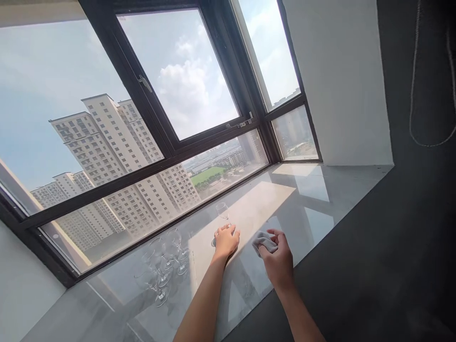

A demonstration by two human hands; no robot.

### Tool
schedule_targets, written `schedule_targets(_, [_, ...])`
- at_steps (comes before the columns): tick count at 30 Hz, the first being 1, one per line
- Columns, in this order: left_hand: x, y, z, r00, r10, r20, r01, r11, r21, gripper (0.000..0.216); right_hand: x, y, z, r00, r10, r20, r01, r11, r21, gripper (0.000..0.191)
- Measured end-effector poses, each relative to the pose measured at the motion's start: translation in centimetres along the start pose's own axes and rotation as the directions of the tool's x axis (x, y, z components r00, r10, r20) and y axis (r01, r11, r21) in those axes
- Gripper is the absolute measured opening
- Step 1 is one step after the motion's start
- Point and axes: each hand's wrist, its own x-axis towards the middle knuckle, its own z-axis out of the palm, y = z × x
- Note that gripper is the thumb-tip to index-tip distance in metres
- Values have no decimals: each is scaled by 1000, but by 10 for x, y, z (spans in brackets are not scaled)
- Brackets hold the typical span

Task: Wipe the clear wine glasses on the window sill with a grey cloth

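Observation:
A clear stemmed wine glass [222,210] stands upright on the sunlit part of the windowsill. My left hand [227,241] is closed around its lower part, and the fingers hide most of the stem and foot. To the right, my right hand [280,256] pinches a crumpled light-grey cloth [262,243] between thumb and fingers, just above the sill. The cloth and the glass are apart. Left of my left arm, several more clear stemmed glasses [162,278] stand close together on the sill.
The glossy pale stone windowsill [245,285] runs diagonally, its front edge dropping to a dark area at lower right. Behind it rises a dark-framed window [171,154] with tall buildings outside. A white wall [342,85] and a hanging cord [412,109] are at right.

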Motion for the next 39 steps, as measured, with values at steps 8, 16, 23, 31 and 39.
schedule_targets(8, [-86,-34,-34,996,89,32,-89,996,-13,47,2,2,-5,1000,8,7,-8,1000,24,48])
schedule_targets(16, [-172,-96,-54,993,-97,-61,85,981,-172,43,-3,8,-8,999,6,54,-5,1000,-20,55])
schedule_targets(23, [-187,-111,-48,927,-359,-105,360,933,-9,57,-7,7,-6,991,-8,132,22,994,-106,63])
schedule_targets(31, [-181,-106,-53,864,-434,-254,428,900,-80,20,-14,9,2,956,-53,287,101,983,-156,62])
schedule_targets(39, [-169,-140,-44,700,-624,-347,428,756,-495,18,-14,15,5,927,-93,363,171,967,-189,55])
